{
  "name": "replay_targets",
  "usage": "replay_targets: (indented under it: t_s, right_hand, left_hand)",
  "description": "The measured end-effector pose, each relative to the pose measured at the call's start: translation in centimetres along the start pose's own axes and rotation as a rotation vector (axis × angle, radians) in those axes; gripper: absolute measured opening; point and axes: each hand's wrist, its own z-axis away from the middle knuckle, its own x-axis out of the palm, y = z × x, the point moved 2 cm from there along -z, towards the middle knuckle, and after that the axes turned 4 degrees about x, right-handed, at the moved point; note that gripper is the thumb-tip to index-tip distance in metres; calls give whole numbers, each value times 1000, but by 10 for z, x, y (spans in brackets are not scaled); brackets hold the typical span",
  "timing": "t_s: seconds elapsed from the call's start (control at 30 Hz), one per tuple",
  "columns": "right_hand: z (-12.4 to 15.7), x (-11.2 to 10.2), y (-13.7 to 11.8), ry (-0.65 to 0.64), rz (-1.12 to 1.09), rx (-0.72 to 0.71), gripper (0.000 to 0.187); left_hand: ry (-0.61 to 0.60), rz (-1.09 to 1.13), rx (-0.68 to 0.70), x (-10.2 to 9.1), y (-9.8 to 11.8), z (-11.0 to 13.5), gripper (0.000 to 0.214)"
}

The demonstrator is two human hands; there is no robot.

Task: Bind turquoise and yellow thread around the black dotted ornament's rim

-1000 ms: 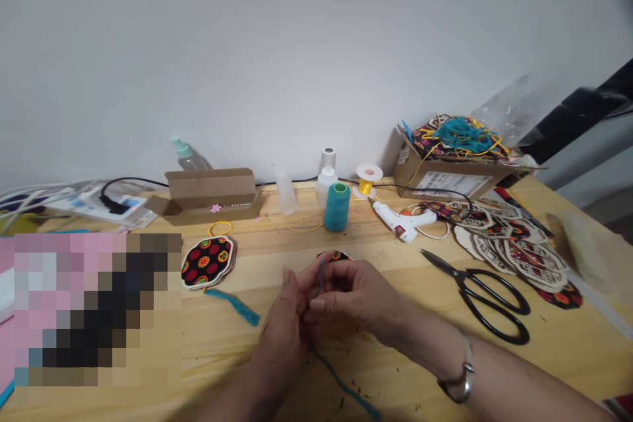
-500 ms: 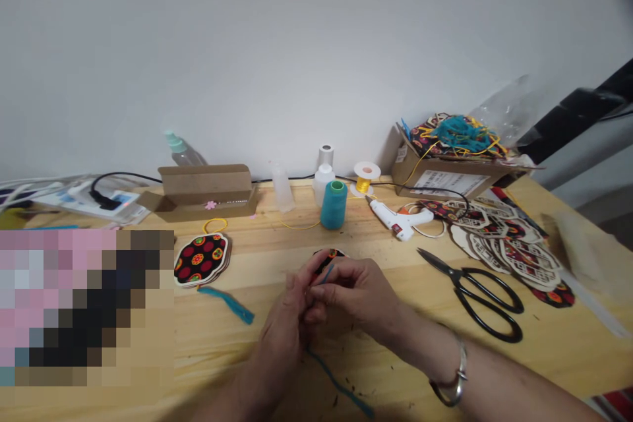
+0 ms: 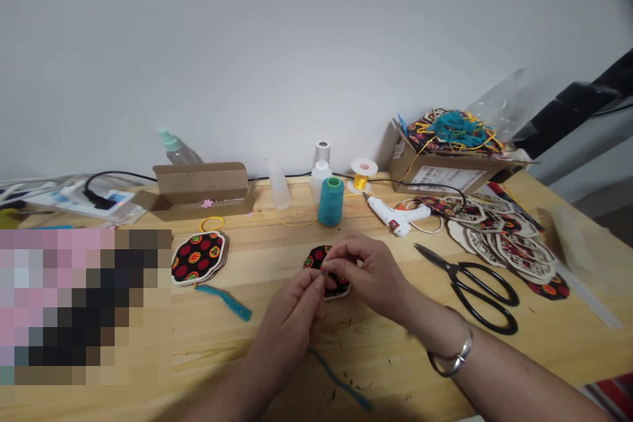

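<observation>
My left hand (image 3: 299,306) is closed in a pinch on teal thread, whose loose tail (image 3: 341,380) trails onto the table below it. Fingertip to fingertip with it, my right hand (image 3: 368,270) pinches the same thread; only a speck of teal shows between them. Just behind my fingers lies a patterned black-and-red plaque (image 3: 315,256) with a pale edge, partly covered by my hands. To the left sits a stack of similar plaques (image 3: 198,257), a teal tassel (image 3: 225,300) stretching from it. A teal thread cone (image 3: 331,202) stands beyond my hands.
Black scissors (image 3: 465,283) and a white glue gun (image 3: 398,214) lie to the right. Farther right are piled plaques (image 3: 524,254) and a filled cardboard box (image 3: 445,175). A small open box (image 3: 202,204), bottles (image 3: 279,188) and a yellow thread spool (image 3: 361,178) line the wall.
My right hand has shifted slightly up and right, and my left fingers have turned to pinch near its fingertips. More of the plaque behind them now shows.
</observation>
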Motion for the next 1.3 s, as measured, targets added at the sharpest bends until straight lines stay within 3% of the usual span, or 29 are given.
replay_targets:
  t_s: [0.17, 0.3, 0.4, 0.77, 1.07, 1.13, 1.3]
  right_hand:
    - [-11, -34, -4, 90, 458, -214, 8]
    - [-13, -46, 5, -86, 947, -255, 12]
    - [-11, -40, 10, -169, 1066, -283, 11]
    - [-13, -24, 16, -201, 1098, -390, 21]
    - [-18, -26, 25, -214, 1031, -383, 11]
    - [-20, -26, 27, -174, 895, -342, 12]
    - [-28, -32, 27, 91, 137, -115, 9]
  left_hand:
    - [34, 58, -16, -1, -1, -1, 23]
    - [82, 185, -74, -2, -2, -2, 22]
    - [80, 233, -89, -2, -3, -3, 22]
    - [62, 306, -124, -1, -8, -3, 21]
    - [56, 351, -157, -1, -10, -4, 23]
    - [61, 353, -153, -1, -10, -4, 22]
    - [67, 366, -142, -3, -12, -6, 23]
